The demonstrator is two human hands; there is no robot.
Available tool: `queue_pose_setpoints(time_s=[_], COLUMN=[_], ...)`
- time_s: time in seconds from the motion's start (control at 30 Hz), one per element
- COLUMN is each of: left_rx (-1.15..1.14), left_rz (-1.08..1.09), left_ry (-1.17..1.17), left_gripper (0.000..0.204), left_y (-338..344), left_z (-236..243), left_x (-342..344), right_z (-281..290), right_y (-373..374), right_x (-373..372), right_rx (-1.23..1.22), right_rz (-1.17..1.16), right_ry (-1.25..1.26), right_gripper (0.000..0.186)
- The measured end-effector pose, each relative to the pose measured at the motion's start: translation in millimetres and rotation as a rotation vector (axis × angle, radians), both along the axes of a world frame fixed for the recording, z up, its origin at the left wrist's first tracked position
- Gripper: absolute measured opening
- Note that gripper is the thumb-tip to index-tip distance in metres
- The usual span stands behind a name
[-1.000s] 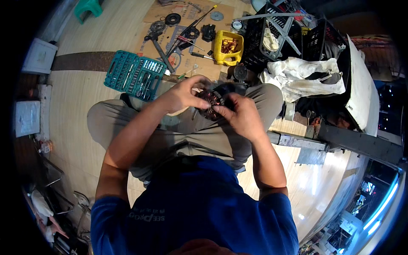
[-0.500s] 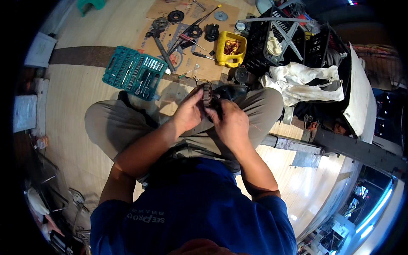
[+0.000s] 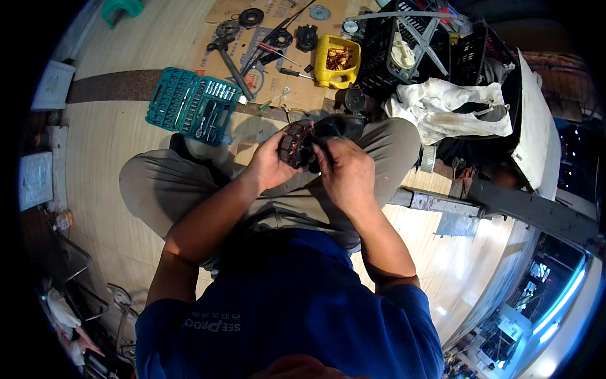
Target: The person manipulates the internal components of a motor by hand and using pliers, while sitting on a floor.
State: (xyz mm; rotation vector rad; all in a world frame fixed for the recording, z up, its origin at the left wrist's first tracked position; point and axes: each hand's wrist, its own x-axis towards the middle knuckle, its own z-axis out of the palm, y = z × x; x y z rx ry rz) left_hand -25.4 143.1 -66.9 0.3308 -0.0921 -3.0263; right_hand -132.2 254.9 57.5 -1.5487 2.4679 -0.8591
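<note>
A short-sleeved deep blue shirt [image 3: 284, 303] with pale lettering [image 3: 212, 325], above loose grey-beige trousers [image 3: 167, 189].

one left hand [image 3: 268, 167], one right hand [image 3: 349, 170], one wound ring [image 3: 295, 148]

around them, one sheet of cardboard [image 3: 303, 95] carries one hammer [image 3: 236, 69] and two screwdrivers [image 3: 288, 72], one handle red and one black. the round flat parts [image 3: 251, 17] on it number four. there is one teal tool case [image 3: 191, 104] in two opened halves; its sockets [image 3: 221, 90] are too small to count. one yellow jug [image 3: 323, 71] holds copper-coloured pieces [image 3: 339, 59], too jumbled to count. nearby: two black crates [image 3: 374, 82], one white cloth [image 3: 432, 107], one green stool [image 3: 123, 7]. one person's two trousered legs [image 3: 154, 183] and one blue shirt [image 3: 284, 297] show.
</note>
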Motion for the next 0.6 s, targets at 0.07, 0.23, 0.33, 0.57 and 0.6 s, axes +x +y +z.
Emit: queue_pose_setpoints(time_s=[0.07,0.23,0.33,0.57,0.6], left_rx=[-0.034,-0.064,-0.107,-0.25,-0.251], left_rz=[-0.017,-0.032,0.006,0.144,0.145], left_ry=[-0.064,-0.1,-0.047,-0.075,-0.076], left_gripper=[0.046,0.045,0.043,0.037,0.037], left_y=[-0.1,-3.5,-2.8,-0.1,-1.1], left_z=[2.8,1.9,1.7,13.2,13.2], left_x=[-0.3,3.0,2.3,-5.2,-4.4], right_z=[-1.2,-0.2,4.9,-1.4,-1.1], right_y=[1.4,3.8,4.7,8.5,8.5], right_x=[-0.8,-3.2,-2.1,7.1,8.7], right_rx=[0.005,-0.006,0.003,-0.057,-0.058], right_rz=[0.009,0.017,0.022,0.084,0.085], right_ry=[0.001,-0.014,-0.053,-0.101,-0.102], right_gripper=[0.01,0.01,0.01,0.009,0.009])
